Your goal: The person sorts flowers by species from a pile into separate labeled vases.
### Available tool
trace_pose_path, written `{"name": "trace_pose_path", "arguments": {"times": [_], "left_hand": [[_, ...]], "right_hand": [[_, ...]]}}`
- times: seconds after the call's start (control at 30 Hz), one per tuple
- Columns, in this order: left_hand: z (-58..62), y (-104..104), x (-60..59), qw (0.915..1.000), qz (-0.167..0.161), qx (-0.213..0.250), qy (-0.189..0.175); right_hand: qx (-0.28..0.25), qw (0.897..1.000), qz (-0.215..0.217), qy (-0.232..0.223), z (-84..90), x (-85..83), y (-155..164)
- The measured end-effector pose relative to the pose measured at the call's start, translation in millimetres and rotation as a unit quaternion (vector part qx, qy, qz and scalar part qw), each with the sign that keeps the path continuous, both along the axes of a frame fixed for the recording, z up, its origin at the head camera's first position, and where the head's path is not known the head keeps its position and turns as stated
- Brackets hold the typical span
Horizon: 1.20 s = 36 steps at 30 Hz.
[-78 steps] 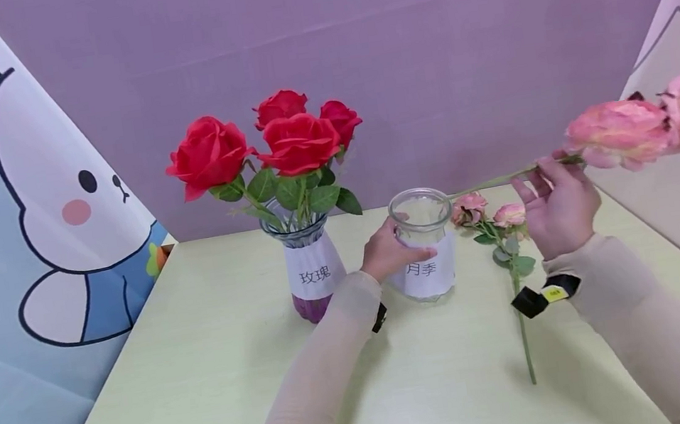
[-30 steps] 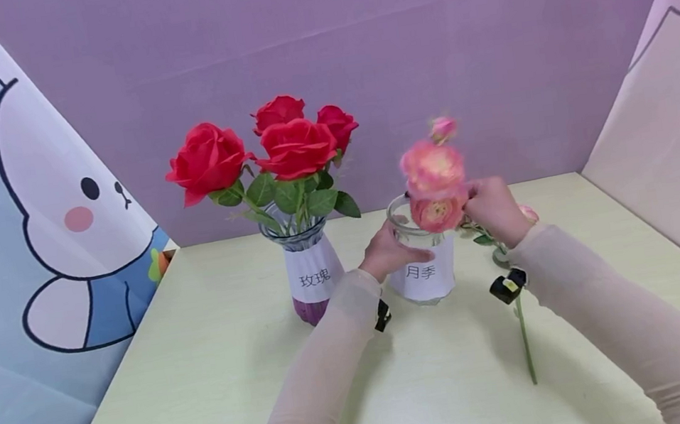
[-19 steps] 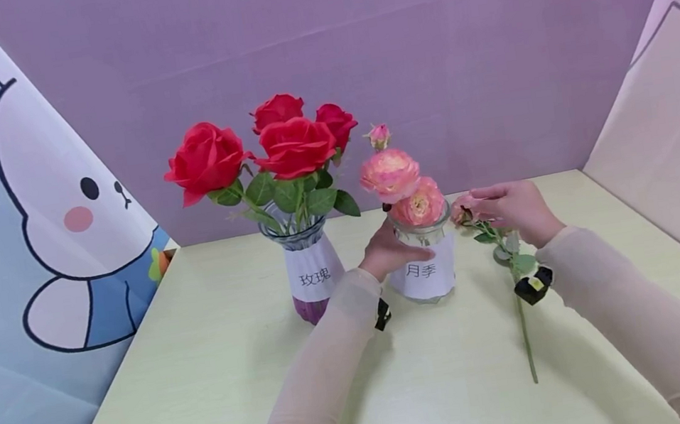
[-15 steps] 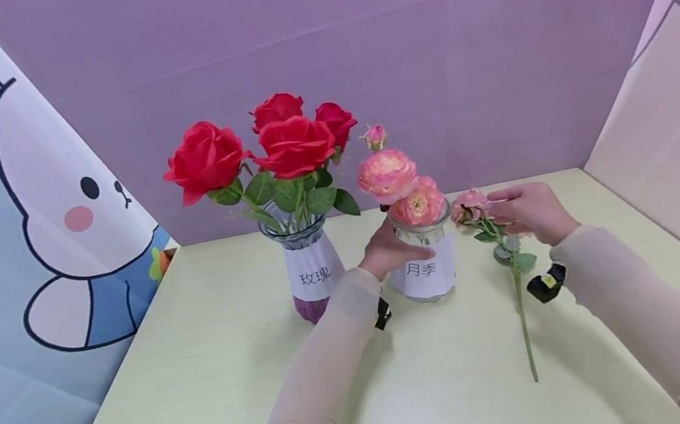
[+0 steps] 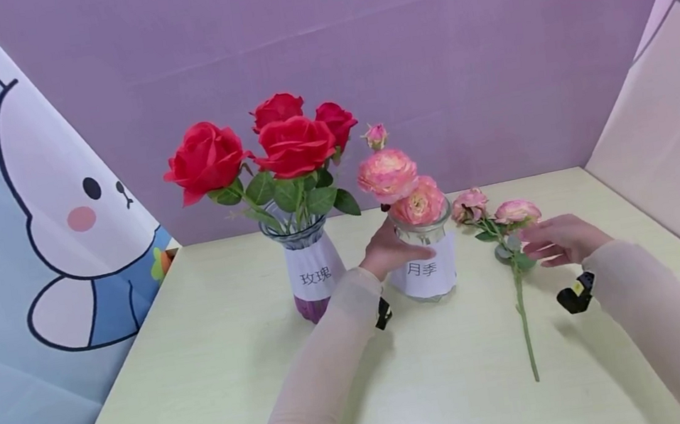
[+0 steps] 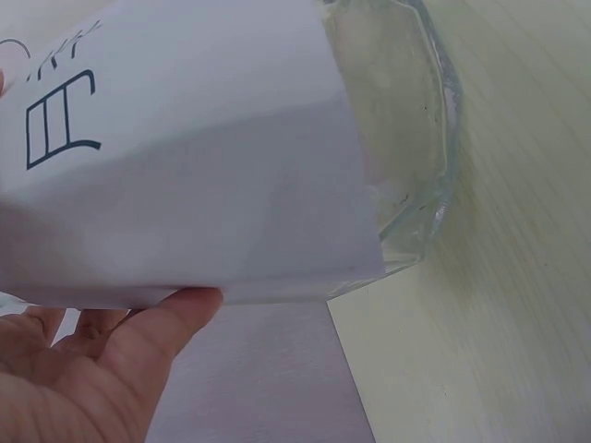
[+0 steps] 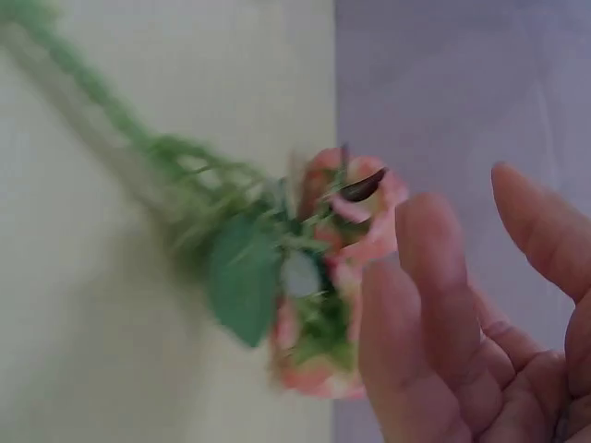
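My left hand grips the side of a clear glass vase with a white paper label. In the left wrist view its thumb lies along the label. A pink flower stem stands in this vase, its blooms leaning left over the rim. On the table to the right lies another pink flower with two blooms and green leaves. My right hand hovers beside that flower's leaves, holding nothing. Its fingers are loosely extended in the right wrist view, with the flower just past them.
Left of the glass vase stands a second vase, also labelled, with a purple base. It holds several red roses. A purple backdrop rises behind the pale table, and a cartoon-printed cloth hangs on the left.
My right hand brought a pink flower from the right into the glass vase and let it go. It then moved right and down beside the lying flower. My left hand stayed on the vase.
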<state>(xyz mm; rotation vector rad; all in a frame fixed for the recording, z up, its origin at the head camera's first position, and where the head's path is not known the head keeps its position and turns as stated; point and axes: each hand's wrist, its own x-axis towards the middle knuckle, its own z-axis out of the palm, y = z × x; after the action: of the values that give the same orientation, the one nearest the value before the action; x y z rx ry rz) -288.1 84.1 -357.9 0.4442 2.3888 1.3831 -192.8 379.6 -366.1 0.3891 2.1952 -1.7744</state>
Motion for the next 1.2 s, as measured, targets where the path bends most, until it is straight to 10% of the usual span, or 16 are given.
{"name": "trace_pose_path", "arguments": {"times": [0.57, 1.2], "left_hand": [[0.0, 1, 0.0, 1.0000, 0.003, -0.005, -0.005], [-0.9, 0, 0.3, 1.0000, 0.001, 0.005, -0.005]], "right_hand": [[-0.042, 0.998, -0.036, -0.024, -39.3, 21.0, -6], [-0.045, 0.997, -0.039, -0.057, -46.0, 19.3, -17]]}}
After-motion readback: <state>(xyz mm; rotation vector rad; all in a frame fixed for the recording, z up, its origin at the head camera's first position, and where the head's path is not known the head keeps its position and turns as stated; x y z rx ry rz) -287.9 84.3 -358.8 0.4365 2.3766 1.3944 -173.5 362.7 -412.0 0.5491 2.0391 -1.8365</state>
